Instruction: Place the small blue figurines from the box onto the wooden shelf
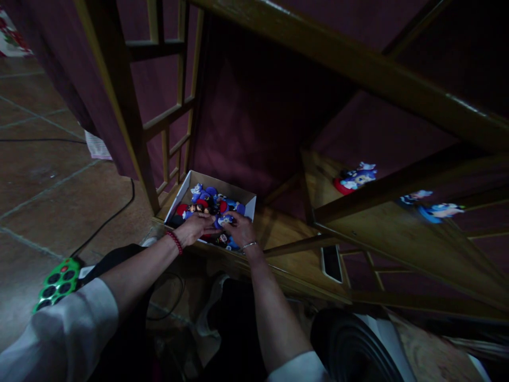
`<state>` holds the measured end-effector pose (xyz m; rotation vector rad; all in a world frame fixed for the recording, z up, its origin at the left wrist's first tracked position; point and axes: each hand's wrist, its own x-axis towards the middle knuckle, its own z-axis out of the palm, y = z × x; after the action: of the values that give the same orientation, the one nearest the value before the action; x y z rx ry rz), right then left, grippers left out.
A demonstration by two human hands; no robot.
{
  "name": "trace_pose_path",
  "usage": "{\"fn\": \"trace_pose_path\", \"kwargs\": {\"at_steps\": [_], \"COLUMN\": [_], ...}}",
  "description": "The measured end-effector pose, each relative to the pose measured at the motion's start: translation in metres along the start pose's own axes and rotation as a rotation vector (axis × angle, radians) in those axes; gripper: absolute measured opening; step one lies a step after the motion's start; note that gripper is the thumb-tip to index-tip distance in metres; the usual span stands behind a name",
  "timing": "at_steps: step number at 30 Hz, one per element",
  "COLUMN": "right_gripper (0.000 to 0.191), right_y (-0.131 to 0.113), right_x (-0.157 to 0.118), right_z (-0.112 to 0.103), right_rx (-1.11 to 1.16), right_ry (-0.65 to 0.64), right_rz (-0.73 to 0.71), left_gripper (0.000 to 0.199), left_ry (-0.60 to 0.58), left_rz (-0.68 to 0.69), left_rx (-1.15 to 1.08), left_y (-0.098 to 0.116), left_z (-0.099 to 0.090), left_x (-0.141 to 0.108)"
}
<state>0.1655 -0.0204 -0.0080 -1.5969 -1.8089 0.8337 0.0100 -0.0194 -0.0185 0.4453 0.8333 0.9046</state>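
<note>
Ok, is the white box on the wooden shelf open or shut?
Open. No lid covers the white box, and several figurines show inside from above.

I saw a little toy (225, 219), blue-purple and white, held near the front of an open box (250, 206). It was too small and dark for me to see its face or tell just how it leaned. The box was white outside and brown inside, and it sat on a wooden shelf (286, 233). More toys (202, 203) lay inside in a jumble, touching each other. Many had red or purple round parts. One purple toy (198, 191) with a white top was near the back.
</note>
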Motion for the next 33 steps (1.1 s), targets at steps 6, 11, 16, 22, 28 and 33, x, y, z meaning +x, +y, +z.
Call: {"fn": "trace_pose_path", "kwargs": {"at_steps": [6, 11, 16, 22, 28, 33], "right_gripper": [0.02, 0.019, 0.019, 0.02, 0.019, 0.021], "right_y": [-0.006, -0.008, -0.008, -0.011, -0.016, -0.011], "right_x": [-0.004, -0.003, -0.004, -0.004, -0.005, -0.006], "right_z": [-0.001, 0.0, 0.001, 0.002, 0.0, 0.0], "right_rx": [-0.053, -0.139, -0.157, -0.168, -0.183, -0.149], "right_ry": [0.003, 0.017, 0.017, 0.019, 0.009, 0.001], "right_rz": [-0.057, -0.132, -0.169, -0.164, -0.157, -0.137], "left_gripper": [0.014, 0.013, 0.012, 0.016, 0.015, 0.011], "left_ry": [0.018, 0.037, 0.07, 0.081, 0.072, 0.036], "left_rz": [-0.023, -0.04, -0.064, -0.058, -0.055, -0.051], "left_rx": [-0.015, -0.028, -0.027, -0.028, -0.011, 0.04], "left_y": [0.0, 0.001, 0.002, 0.003, 0.003, 0.002], "left_z": [0.001, 0.002, 0.004, 0.005, 0.004, 0.004], "left_x": [-0.002, -0.003, -0.003, -0.004, -0.004, -0.002]}}
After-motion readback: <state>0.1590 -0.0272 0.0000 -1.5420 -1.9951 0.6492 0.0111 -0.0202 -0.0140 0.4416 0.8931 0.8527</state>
